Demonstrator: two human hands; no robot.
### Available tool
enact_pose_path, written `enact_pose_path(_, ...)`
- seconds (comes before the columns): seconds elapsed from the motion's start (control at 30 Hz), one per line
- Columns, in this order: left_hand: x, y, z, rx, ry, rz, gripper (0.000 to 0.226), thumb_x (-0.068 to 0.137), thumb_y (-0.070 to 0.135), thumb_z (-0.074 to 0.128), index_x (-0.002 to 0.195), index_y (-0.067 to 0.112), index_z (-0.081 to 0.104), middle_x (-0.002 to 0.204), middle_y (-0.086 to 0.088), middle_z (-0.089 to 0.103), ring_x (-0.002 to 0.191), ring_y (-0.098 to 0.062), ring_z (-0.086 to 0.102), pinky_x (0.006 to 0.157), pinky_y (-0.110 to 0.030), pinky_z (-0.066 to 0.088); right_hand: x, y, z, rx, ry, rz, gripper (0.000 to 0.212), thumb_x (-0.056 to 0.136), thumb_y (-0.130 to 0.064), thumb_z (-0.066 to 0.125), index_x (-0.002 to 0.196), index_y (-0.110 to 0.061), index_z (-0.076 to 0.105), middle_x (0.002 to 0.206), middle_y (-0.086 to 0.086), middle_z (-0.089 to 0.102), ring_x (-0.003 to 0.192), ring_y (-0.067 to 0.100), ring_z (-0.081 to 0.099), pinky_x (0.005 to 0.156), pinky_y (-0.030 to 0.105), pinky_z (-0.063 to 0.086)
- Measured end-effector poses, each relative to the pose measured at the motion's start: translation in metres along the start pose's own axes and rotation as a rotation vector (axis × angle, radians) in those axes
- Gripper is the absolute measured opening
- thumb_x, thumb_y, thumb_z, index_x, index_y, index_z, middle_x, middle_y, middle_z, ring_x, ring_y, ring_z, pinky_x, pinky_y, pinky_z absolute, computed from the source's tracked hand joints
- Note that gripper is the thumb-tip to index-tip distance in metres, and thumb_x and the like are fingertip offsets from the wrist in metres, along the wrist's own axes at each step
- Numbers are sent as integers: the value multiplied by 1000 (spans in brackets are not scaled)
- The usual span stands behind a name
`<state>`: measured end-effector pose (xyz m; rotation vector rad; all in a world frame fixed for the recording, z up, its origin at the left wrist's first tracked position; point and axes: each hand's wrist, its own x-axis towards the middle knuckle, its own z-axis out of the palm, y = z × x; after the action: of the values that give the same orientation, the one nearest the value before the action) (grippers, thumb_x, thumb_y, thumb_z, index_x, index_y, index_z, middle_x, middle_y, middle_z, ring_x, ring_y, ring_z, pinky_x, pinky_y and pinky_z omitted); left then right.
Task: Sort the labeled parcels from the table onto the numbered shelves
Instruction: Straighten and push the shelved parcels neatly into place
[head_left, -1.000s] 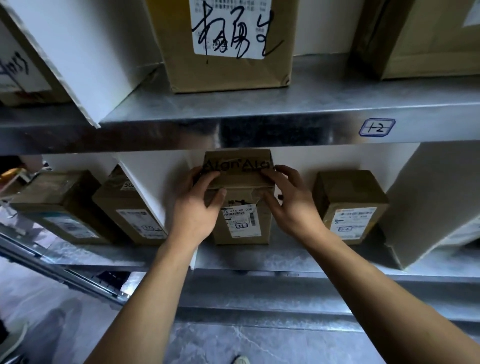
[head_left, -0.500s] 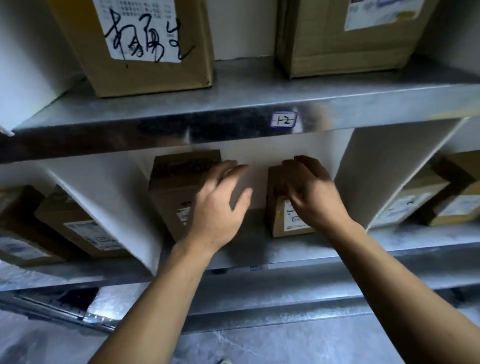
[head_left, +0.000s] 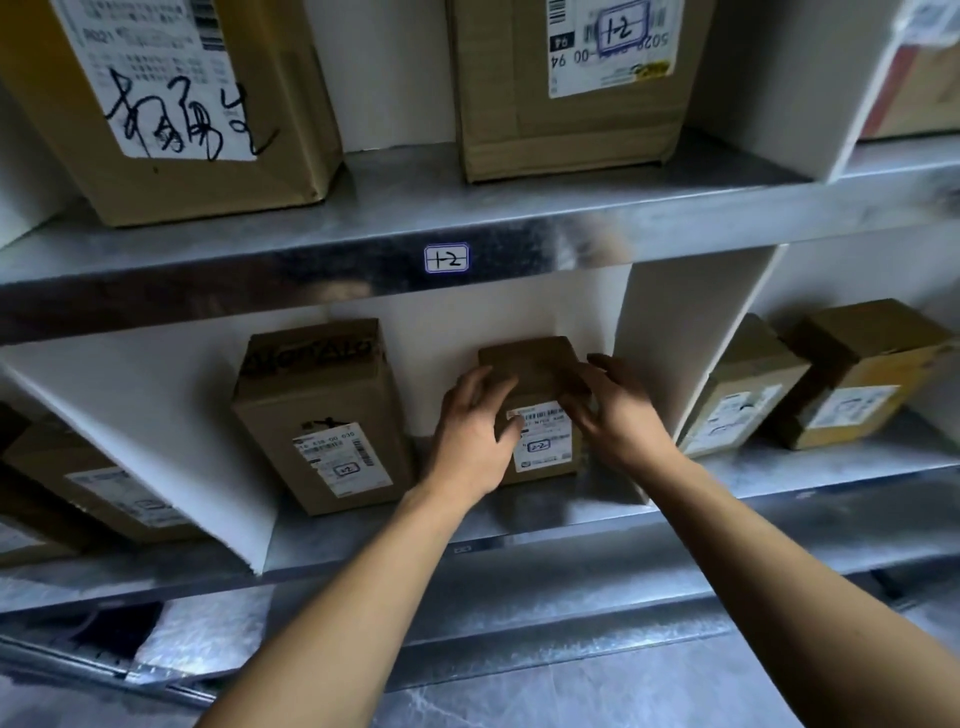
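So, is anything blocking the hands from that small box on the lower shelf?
Nothing visible does. The left hand and the right hand hold the small box by its sides. The taller box stands apart to its left.

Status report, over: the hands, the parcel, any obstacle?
Left hand, right hand: both grip small parcel. Parcel upright on lower shelf. Taller parcel at its left, white divider close at right.
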<state>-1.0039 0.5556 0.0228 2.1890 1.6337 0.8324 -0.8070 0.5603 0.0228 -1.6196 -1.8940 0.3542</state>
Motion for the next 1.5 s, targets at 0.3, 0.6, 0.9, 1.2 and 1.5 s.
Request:
enact_pose_path(0.3,3,-3,11,-40,89,-25,38,92,16,65,129,12,60,141,-8,42,127,-24,48,103,-19,31,-4,5,13,124,45,-18,42,95,-16,66,136,-14,60,138,15,52,121,28,55,92,9,30)
enact_pose_path(0.6,5,-1,16,-11,117,-17,36,91,15,67,126,11,62,140,-9,44,125,-25,49,101,-22,34,-3,12,11,162,43,-23,40,95,-17,66,135,-15,61,139,12,52,121,25,54,90,-1,25)
enact_pose_path(0.9,3,2,13,1,89,-61,39,92,19,66,130,15,59,143,-7,40,127,-26,48,105,-27,40,-3,7,4,110,-19,-5,45,98,-23,62,142,-18,55,147,16,45,128,32,51,93,11,29)
enact_pose_path(1.2,-24,5,-7,-8,141,-58,47,91,28,65,137,19,55,137,-7,50,126,-26,48,107,-37,40,-26,-14,-8,-27,14,28,41,99,-33,57,138,-21,52,144,15,46,117,43,57,96,48,52)
enact_pose_path(1.5,-69,16,-38,253,99,-57,47,95,38,54,140,27,47,137,3,49,123,-21,44,104,-42,40,-73,-35,-16,-283,-13,-71,45,99,-38,56,138,-16,51,139,14,52,121,37,52,95,46,50)
